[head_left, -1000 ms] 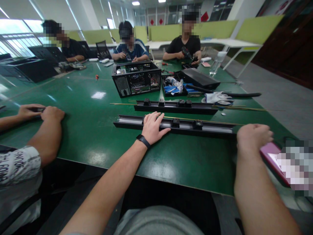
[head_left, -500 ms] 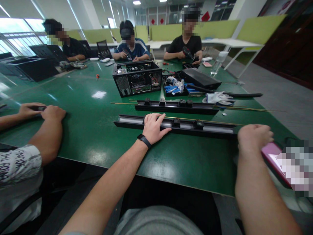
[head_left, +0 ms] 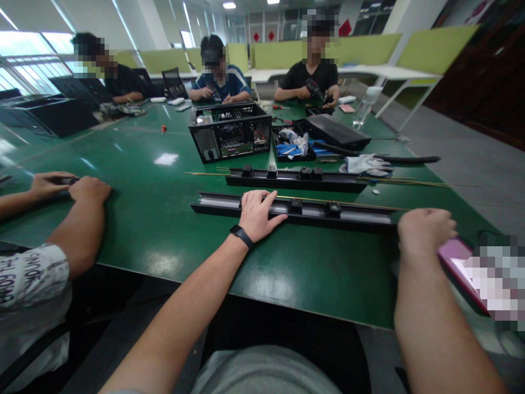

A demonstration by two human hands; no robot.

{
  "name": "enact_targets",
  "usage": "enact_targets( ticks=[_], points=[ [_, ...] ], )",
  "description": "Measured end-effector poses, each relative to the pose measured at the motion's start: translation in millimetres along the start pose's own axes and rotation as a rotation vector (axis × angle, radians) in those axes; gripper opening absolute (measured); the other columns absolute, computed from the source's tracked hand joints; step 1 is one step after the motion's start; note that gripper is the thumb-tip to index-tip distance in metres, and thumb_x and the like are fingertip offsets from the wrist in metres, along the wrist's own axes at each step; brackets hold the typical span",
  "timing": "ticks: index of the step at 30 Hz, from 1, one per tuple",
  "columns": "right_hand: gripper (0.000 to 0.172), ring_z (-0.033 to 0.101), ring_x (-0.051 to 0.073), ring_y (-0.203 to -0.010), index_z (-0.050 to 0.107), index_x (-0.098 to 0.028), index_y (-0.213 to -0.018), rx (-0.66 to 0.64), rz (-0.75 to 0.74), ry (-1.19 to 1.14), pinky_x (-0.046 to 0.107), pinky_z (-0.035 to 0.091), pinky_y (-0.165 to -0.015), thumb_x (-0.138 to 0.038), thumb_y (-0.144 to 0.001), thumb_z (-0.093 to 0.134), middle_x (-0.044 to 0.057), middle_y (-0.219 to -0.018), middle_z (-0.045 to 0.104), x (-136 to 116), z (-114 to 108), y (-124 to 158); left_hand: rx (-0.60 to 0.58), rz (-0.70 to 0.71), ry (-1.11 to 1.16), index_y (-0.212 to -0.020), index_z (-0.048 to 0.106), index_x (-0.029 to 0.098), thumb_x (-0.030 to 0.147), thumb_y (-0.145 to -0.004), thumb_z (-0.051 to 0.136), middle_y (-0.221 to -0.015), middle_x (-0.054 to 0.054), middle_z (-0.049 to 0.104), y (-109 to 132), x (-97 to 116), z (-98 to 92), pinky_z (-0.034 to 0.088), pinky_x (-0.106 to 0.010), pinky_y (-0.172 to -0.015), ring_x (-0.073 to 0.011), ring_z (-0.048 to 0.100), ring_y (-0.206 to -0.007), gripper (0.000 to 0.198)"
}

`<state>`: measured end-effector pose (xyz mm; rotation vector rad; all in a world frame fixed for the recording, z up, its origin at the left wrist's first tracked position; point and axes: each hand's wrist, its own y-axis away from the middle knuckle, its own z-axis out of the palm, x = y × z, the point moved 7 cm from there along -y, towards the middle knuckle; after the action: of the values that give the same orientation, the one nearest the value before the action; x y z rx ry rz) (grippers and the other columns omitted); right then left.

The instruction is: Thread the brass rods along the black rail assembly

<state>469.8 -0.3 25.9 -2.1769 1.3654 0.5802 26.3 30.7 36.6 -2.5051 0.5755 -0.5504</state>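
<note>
A long black rail (head_left: 361,220) with a pale strip inside and small black blocks (head_left: 332,209) along it lies on the green table. My left hand (head_left: 258,213), with a dark band on the wrist, grips across the rail left of its middle, fingers over the far side and thumb by the near edge. The palm hides part of one block. A thin brass rod (head_left: 328,201) runs along the rail's far side to my right hand (head_left: 424,230). That hand is closed in a fist around the rod's end, just beyond the rail's right end.
Behind lies a second black rail (head_left: 287,180) with blocks and thin rods. An open computer case (head_left: 229,134), a tray of gloves (head_left: 293,143) and a bottle (head_left: 366,106) stand farther back. A pink-edged device (head_left: 459,257) is at right. A co-worker's hands (head_left: 88,189) are at left; others sit opposite.
My right hand has shifted very slightly to the left. My left hand and the rails stay put.
</note>
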Motion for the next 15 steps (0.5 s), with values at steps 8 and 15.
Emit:
enact_targets(
  ticks=[8, 15],
  points=[
    [0.033, 0.057, 0.037, -0.116, 0.073, -0.015, -0.111, -0.020, -0.249, -0.034, 0.052, 0.042, -0.105, -0.025, -0.095, 0.045, 0.022, -0.115, 0.064, -18.9, 3.5, 18.2, 0.021, 0.033, 0.015, -0.145, 0.065, 0.017, 0.051, -0.091, 0.083, -0.141, -0.016, 0.067, -2.2, 4.5, -2.8, 0.037, -0.051, -0.121, -0.0352, 0.057, -0.136, 0.066],
    [0.027, 0.053, 0.032, -0.103, 0.069, -0.019, -0.096, -0.117, -0.670, -0.074, 0.048, 0.042, -0.095, -0.031, -0.096, 0.045, 0.018, -0.109, 0.066, -53.2, 6.0, 65.6, 0.003, 0.033, 0.020, -0.149, 0.062, 0.021, 0.052, -0.092, 0.081, -0.150, -0.017, 0.064, -4.7, 7.1, 2.5, 0.033, -0.055, -0.126, -0.0371, 0.052, -0.149, 0.068]
  ],
)
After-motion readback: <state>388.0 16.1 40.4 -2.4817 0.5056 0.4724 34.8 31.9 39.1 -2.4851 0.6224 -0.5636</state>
